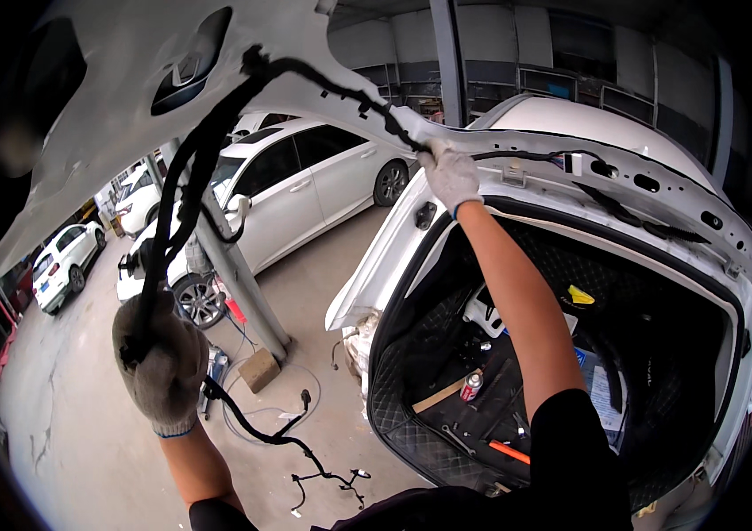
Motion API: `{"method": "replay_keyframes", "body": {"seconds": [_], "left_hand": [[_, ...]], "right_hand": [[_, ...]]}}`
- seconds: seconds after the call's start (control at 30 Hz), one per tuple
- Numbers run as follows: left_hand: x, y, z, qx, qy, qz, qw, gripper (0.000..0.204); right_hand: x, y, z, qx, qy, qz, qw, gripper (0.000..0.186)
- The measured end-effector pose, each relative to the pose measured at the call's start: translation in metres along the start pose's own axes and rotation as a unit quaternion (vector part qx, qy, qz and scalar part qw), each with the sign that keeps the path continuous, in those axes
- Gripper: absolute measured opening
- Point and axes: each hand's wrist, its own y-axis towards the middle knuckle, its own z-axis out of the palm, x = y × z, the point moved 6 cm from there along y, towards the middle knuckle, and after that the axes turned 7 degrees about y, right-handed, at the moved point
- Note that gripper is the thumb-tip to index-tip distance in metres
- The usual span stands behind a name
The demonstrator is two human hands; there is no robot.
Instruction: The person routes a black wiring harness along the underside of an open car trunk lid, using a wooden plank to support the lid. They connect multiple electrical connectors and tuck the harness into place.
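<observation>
My left hand (159,358), in a dirty knit glove, grips a black wiring harness (179,199) at the lower left, with branching connectors dangling below it over the floor. The harness arches up across the raised white trunk lid (106,150). My right hand (451,177), in a light glove with fingers closed, holds the harness where it runs along the lid's edge at upper middle. Right of that hand, a wire continues to a connector (573,163) on the perforated metal edge. Below lies the open trunk opening (737,372), with a spray can (471,386), wrenches and an orange-handled tool inside.
A grey post (247,292) stands left of the car, near a cardboard box (259,370) and coiled hoses on the concrete floor (75,380). Several white cars (314,190) are parked behind. A second post (449,66) rises at the back.
</observation>
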Motion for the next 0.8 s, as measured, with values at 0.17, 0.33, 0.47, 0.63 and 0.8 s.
{"method": "replay_keyframes", "body": {"seconds": [0.17, 0.33, 0.47, 0.63, 0.8], "left_hand": [[-0.013, 0.008, 0.016, 0.02, 0.093, -0.005, 0.995, 0.059], [-0.026, 0.019, 0.036, -0.023, 0.139, -0.049, 0.989, 0.05], [-0.028, 0.026, 0.037, -0.037, 0.145, -0.051, 0.987, 0.049], [-0.025, 0.025, 0.026, -0.051, 0.089, -0.027, 0.994, 0.051], [-0.024, 0.022, 0.018, -0.06, 0.071, -0.034, 0.995, 0.054]], "right_hand": [[-0.004, 0.02, -0.011, 0.007, 0.109, -0.011, 0.994, 0.035], [-0.003, 0.024, -0.012, 0.066, 0.127, 0.004, 0.99, 0.034], [0.001, 0.028, -0.011, 0.077, 0.083, -0.011, 0.993, 0.034], [0.009, 0.032, -0.013, 0.063, 0.027, -0.085, 0.994, 0.036], [0.006, 0.033, -0.01, 0.093, 0.007, -0.043, 0.995, 0.038]]}}
